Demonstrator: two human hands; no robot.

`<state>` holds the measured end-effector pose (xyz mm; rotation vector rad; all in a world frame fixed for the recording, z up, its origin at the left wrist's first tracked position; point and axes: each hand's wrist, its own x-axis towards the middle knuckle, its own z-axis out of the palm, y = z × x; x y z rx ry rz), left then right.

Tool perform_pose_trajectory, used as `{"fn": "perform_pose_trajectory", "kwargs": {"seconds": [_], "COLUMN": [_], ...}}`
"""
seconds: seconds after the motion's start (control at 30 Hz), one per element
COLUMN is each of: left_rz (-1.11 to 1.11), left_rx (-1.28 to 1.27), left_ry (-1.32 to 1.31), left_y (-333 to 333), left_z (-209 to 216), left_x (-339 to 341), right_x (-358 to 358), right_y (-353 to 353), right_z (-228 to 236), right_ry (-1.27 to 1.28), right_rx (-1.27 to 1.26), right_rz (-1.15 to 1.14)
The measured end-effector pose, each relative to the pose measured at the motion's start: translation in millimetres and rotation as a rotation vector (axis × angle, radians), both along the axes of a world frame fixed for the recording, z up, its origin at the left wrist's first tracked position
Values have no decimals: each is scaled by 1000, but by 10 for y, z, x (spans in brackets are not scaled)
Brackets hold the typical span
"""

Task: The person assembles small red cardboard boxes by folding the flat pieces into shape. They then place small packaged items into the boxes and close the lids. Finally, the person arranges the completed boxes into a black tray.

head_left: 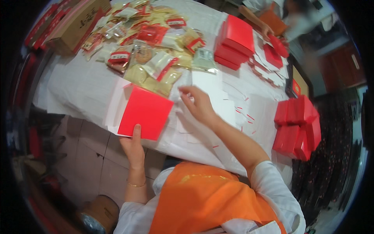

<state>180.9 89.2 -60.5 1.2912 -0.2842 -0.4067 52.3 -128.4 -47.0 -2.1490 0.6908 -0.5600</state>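
My left hand (133, 147) grips a red cardboard box (147, 113) by its near edge, the thumb lying on the red face and the other fingers hidden underneath. White flaps stick out at the box's left side, which stands open. To the right of the box, my right hand (199, 104) hovers over the table with its fingers loosely bent and apart, and nothing shows in it. Just beyond both hands spreads a heap of wrapped snack packets (156, 64) in clear, yellowish and red film. White sheets (226, 111) lie by my right hand.
Red boxes (234, 41) are stacked at the back, and more red boxes (298, 126) stand at the right edge. A brown carton (78, 29) sits at the far left. Across the white-covered table (74, 91), a co-worker's hand (266, 31) is near red and white cards (269, 60).
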Motion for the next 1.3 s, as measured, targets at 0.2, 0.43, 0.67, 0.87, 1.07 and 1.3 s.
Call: {"fn": "perform_pose_trajectory", "kwargs": {"seconds": [0.2,0.43,0.67,0.87,1.07,1.3], "left_rz": [-3,-133,-434,-655,-784,-896], "left_rx": [120,197,119,45,-4,-1], "left_ry": [22,66,159,196,192,271], "left_y": [268,230,-28,-200,-230,-199], "left_z": [-35,-150,43,160,170,249], "left_x": [34,-62,-151,-421,-778,-1147], "right_x": [1181,1547,677,-250,-801,-1543], "right_y": [-796,-989,-923,-15,320,577], "right_z": [-31,28,156,862,837,915], "right_ry": [167,685,-217,-385,-163,-67], "right_rx": [-873,-840,269,112,120,-348], "right_rz": [189,543,19,136,13,-200]}}
